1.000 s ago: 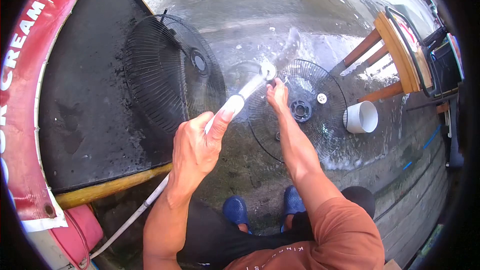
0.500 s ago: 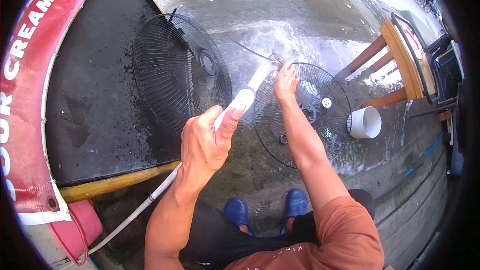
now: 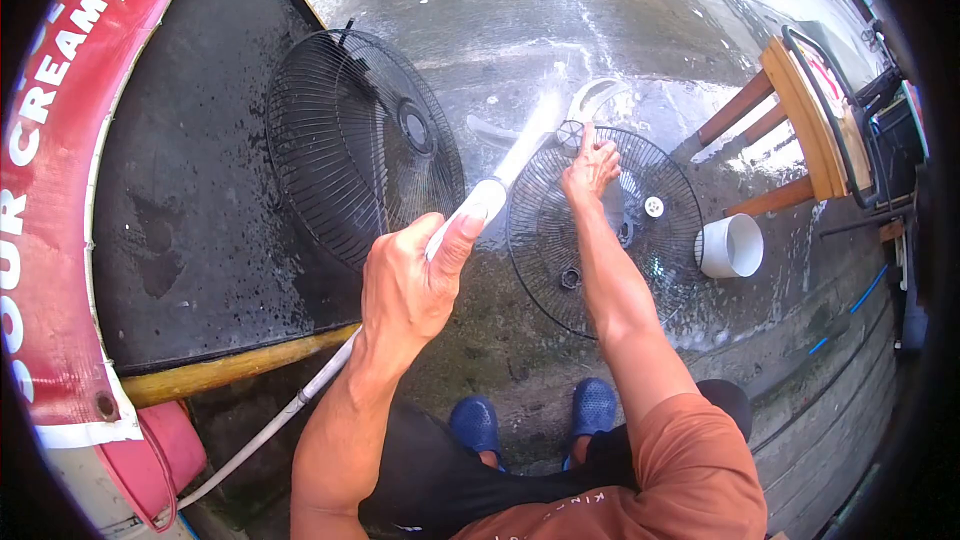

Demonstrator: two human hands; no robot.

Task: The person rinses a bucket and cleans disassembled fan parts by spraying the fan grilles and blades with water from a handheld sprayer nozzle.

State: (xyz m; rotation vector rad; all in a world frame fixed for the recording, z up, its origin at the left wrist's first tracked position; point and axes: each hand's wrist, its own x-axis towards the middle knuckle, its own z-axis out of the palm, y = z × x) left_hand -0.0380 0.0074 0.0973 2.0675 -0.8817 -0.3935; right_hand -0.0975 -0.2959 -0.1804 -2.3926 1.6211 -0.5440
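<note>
My left hand (image 3: 412,275) is wrapped round a white hose (image 3: 462,218), from which water sprays up and forward. A translucent fan blade wheel (image 3: 490,133) with a round hub is held in my right hand (image 3: 592,170), its index finger at the hub and part of a blade hidden behind the hand. Water hits the ground around the wheel. Below it, a round black fan grille (image 3: 660,265) lies flat on the wet ground, with a small white round part (image 3: 654,206) and a dark ring (image 3: 570,278) on it.
A second black fan grille (image 3: 335,155) leans by a dark panel (image 3: 180,240) at the left. A white bucket (image 3: 732,245) lies on its side right of the flat grille. Beyond stands a wooden stool (image 3: 800,120). Blue clogs (image 3: 474,424) are below; a pink container (image 3: 165,450) sits lower left.
The blade wheel has turned from edge-on to facing the camera, and its hub has moved slightly right. My right hand has shifted right and lower. My left hand still grips the hose.
</note>
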